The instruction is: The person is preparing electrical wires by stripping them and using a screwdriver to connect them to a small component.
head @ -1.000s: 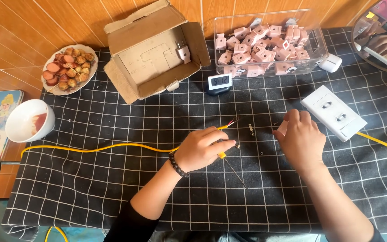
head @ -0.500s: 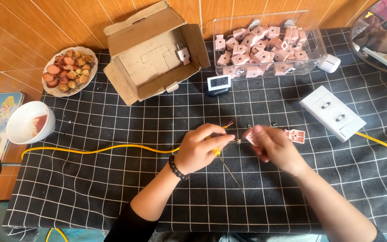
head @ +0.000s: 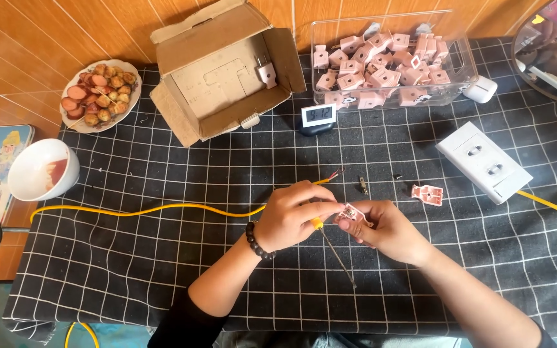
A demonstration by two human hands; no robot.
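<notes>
Pink plug half pinched in right hand above worktop, left hand closed on screwdriver; best kept steady, tip square to screw.

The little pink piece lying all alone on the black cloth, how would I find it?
Start at the white socket block on the checked cloth. Just beside its lower end lies the loose pink plug half. Unlike the pink plugs heaped in the clear bin, it lies alone, untouched.
</notes>
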